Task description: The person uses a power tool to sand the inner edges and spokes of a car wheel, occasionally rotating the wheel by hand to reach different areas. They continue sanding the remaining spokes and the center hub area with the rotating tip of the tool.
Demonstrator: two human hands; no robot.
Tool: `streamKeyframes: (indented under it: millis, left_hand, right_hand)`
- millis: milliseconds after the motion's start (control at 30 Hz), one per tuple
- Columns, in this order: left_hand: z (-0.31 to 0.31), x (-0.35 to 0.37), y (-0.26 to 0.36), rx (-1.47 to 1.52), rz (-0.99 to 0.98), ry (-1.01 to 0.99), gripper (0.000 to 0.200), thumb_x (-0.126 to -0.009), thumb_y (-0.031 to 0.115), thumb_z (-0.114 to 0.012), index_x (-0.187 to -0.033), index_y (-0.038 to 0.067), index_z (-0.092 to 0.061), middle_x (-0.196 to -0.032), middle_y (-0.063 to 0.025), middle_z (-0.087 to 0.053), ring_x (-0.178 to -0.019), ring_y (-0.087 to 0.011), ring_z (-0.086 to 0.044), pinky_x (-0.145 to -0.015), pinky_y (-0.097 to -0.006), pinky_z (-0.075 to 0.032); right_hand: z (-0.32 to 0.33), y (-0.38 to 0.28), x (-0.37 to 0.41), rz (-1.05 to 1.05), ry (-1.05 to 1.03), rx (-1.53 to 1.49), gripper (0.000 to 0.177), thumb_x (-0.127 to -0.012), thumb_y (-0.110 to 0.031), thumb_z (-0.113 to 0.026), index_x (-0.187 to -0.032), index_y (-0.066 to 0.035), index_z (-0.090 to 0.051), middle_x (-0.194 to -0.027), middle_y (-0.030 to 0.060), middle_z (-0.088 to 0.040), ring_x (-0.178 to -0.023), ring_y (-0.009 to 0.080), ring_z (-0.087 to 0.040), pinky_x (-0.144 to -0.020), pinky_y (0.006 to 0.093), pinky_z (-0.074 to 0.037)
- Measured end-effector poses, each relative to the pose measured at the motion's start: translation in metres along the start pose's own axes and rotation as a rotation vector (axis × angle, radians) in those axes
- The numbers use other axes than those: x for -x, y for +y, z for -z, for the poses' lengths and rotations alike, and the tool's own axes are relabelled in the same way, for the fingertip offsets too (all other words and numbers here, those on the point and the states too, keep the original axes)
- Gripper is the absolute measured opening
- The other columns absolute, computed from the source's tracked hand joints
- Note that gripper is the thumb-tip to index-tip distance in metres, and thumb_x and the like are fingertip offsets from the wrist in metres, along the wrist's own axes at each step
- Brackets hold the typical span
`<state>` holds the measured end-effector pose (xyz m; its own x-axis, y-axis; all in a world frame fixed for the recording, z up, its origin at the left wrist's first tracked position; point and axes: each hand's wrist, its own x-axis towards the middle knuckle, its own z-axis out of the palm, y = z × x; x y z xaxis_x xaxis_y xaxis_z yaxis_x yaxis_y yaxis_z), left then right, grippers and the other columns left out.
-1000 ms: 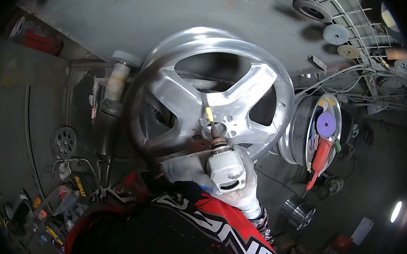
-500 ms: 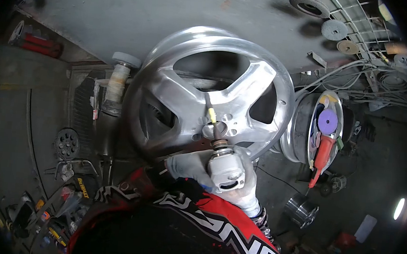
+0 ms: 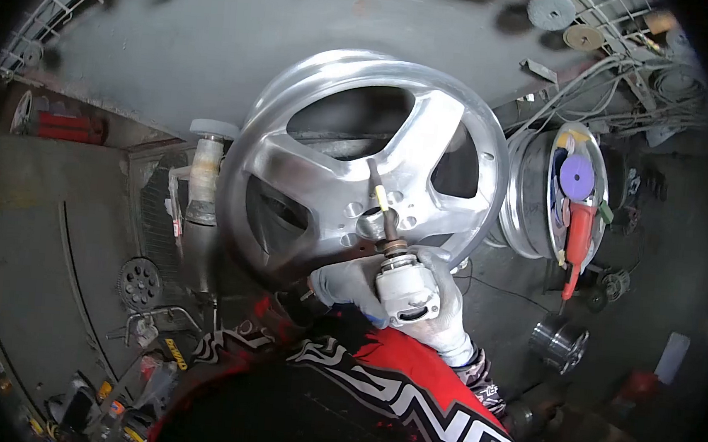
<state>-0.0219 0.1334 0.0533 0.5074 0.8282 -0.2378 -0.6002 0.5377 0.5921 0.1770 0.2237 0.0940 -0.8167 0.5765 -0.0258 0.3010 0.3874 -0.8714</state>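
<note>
Both my hands wear pale work gloves and hold a grey-headed die grinder [image 3: 408, 290] with a long shaft. My left hand [image 3: 350, 289] closes around its left side, and my right hand [image 3: 448, 311] wraps its right side. The grinder points away from me, over the hub of a shiny alloy wheel [image 3: 296, 167]. Its slim, yellow-banded bit [image 3: 382, 197] reaches past the centre bore, its dark tip at the inner edge where two spokes meet. The wheel stands tilted toward me, with wide openings between its spokes.
Right of the wheel, a second rim [image 3: 530, 197] holds a red power tool [image 3: 580, 239] with a purple disc [image 3: 576, 178]. A machine with a white wheel [image 3: 214, 128] stands at left. Discs [image 3: 552, 11] hang on a wire rack; cables [image 3: 621, 101] run below it.
The camera view has turned, shifting the surroundings. My hands and the die grinder sit slightly further right over the hub. Both hands keep their grip.
</note>
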Motion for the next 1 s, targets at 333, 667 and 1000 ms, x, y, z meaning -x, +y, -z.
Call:
streamKeyframes:
  millis: [333,667,1000]
  left_hand:
    - [0.010,0.004,-0.039,0.058,-0.139,0.053,0.083,-0.060,-0.002,-0.082,-0.136,0.005,-0.048,-0.113,-0.0062,-0.065,-0.100,-0.0162,-0.063,-0.078,-0.0325,-0.056]
    - [0.009,-0.007,-0.030,0.061,-0.126,0.036,0.083,-0.058,-0.003,-0.082,-0.133,0.005,-0.050,-0.111,-0.0055,-0.065,-0.097,-0.0162,-0.063,-0.079,-0.0312,-0.055]
    - [0.011,-0.001,-0.031,0.017,-0.103,0.034,0.079,-0.059,-0.003,-0.082,-0.131,0.005,-0.051,-0.108,-0.0052,-0.065,-0.097,-0.0164,-0.064,-0.078,-0.0313,-0.055]
  right_hand:
    - [-0.008,-0.007,-0.008,0.197,0.010,0.065,0.085,-0.060,-0.019,-0.090,-0.133,0.000,-0.051,-0.124,0.0207,-0.060,-0.113,0.0384,-0.061,-0.096,0.0445,-0.050]
    - [-0.003,0.002,-0.002,0.199,0.043,0.126,0.085,-0.060,-0.020,-0.090,-0.134,-0.001,-0.051,-0.125,0.0193,-0.060,-0.113,0.0379,-0.060,-0.097,0.0441,-0.049]
    - [-0.005,-0.002,0.001,0.188,0.019,0.103,0.084,-0.060,-0.018,-0.090,-0.133,-0.001,-0.051,-0.124,0.0200,-0.060,-0.114,0.0383,-0.060,-0.095,0.0437,-0.050]
